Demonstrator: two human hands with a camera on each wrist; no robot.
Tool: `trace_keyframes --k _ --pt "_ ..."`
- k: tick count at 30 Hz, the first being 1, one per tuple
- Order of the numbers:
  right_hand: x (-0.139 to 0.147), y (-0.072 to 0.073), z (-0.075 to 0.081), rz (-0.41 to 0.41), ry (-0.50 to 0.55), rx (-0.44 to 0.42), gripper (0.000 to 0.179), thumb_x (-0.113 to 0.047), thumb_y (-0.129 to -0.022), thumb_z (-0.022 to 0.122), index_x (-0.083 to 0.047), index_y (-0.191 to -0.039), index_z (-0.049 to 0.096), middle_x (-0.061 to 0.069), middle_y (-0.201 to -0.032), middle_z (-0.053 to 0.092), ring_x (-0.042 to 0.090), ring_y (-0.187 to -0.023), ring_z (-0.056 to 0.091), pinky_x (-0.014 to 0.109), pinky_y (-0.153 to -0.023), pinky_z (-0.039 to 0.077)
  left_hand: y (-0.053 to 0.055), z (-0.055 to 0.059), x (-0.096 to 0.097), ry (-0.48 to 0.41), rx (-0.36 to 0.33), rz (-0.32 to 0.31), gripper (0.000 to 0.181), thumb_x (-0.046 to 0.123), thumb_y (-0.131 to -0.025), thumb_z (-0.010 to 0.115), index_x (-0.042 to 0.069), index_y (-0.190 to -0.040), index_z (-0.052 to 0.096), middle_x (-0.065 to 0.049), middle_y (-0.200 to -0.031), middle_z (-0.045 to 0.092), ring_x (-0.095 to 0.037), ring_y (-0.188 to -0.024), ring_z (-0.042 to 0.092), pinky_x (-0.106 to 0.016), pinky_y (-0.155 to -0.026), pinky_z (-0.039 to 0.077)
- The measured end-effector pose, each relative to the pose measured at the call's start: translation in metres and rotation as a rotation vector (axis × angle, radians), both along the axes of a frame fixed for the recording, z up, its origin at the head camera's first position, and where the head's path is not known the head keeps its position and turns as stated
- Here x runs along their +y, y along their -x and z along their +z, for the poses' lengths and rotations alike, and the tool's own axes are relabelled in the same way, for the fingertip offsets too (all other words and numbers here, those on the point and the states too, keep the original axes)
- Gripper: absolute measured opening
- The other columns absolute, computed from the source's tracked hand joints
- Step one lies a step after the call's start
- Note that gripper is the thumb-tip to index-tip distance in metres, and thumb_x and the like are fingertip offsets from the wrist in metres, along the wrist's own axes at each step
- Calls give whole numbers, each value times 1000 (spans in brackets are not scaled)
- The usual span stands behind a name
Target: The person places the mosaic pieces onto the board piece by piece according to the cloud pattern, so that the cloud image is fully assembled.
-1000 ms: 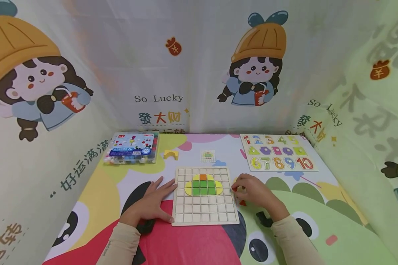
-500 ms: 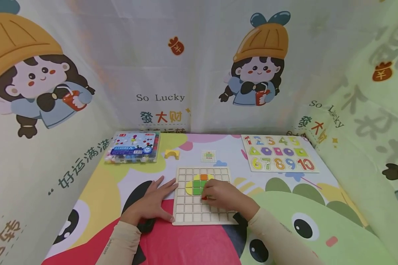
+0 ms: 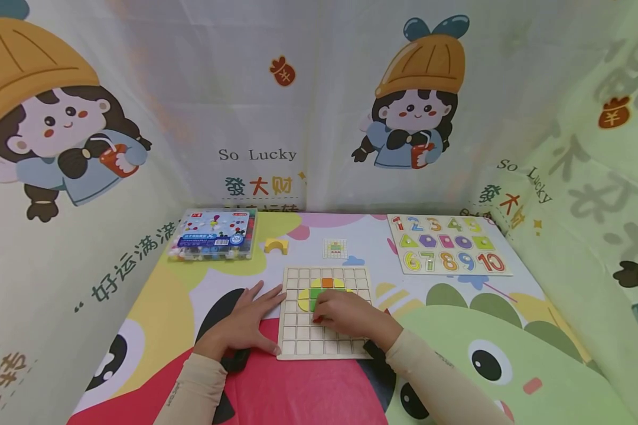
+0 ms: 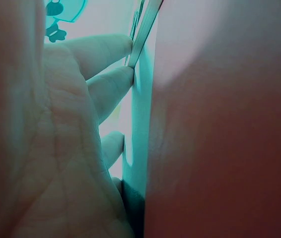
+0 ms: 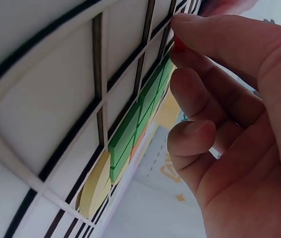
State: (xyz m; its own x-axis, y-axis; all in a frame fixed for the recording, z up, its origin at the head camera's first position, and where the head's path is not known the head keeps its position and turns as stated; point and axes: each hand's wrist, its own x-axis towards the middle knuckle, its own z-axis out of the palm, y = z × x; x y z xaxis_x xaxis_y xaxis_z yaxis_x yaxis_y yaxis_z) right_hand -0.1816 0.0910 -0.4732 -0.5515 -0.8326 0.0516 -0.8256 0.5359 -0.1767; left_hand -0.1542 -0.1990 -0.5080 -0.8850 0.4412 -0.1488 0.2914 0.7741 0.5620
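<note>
My left hand lies with spread fingers along the left edge of a wooden grid board, its thumb by the near left corner. In the left wrist view its fingertips meet the board's side. My right hand is over the middle of the board. Between thumb and index finger it pinches a small red piece, mostly covered, just below the green square tiles. Around the green tiles sit yellow rounded pieces, with an orange square on top. My right hand hides part of this pattern.
Behind the board lies a small pattern card, with a yellow arch block to its left. A clear plastic box stands back left; a number puzzle board lies back right. A red tip shows beside my right wrist.
My right hand has moved left from beside the board's right edge to over its middle, carrying the red piece, and slightly further left in the last half second. The left hand stays put.
</note>
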Motion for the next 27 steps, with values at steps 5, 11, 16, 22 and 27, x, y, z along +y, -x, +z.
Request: trace_keyframes --k 5,11,16,22,27 --pt "-3 0 2 -15 -20 -61 14 -26 -96 80 -20 -109 83 -6 -108 73 7 -101 64 21 -91 59 -1 1 0 -1 1 -3 120 59 -63 94 25 -165 40 1 -177 25 -42 -165 0 -72 -129 0" --pt "-4 0 3 -15 3 -101 13 -25 -96 81 -20 -107 84 -6 -104 71 5 -97 63 20 -89 57 -1 1 0 -3 4 -10 120 59 -64 93 24 -165 39 1 -177 25 -42 -165 -1 -71 -129 0" --pt "-5 0 1 -28 3 -104 13 -26 -95 81 -20 -106 84 -6 -104 71 5 -96 63 20 -89 58 -1 2 0 -12 2 -12 120 58 -64 93 23 -165 39 0 -177 25 -42 -165 -1 -72 -129 0" --pt "-6 -1 -1 -62 1 -122 14 -26 -95 81 -20 -107 82 -7 -106 70 5 -98 63 23 -93 58 -1 2 0 -8 9 -17 120 60 -64 93 23 -165 39 0 -177 26 -43 -165 0 -72 -129 0" --pt "-6 -1 -3 -63 24 -112 13 -25 -95 82 -20 -106 82 -7 -104 70 5 -97 63 23 -91 58 -1 3 0 -11 1 -11 120 58 -63 93 23 -165 40 0 -177 26 -43 -165 0 -72 -129 1"
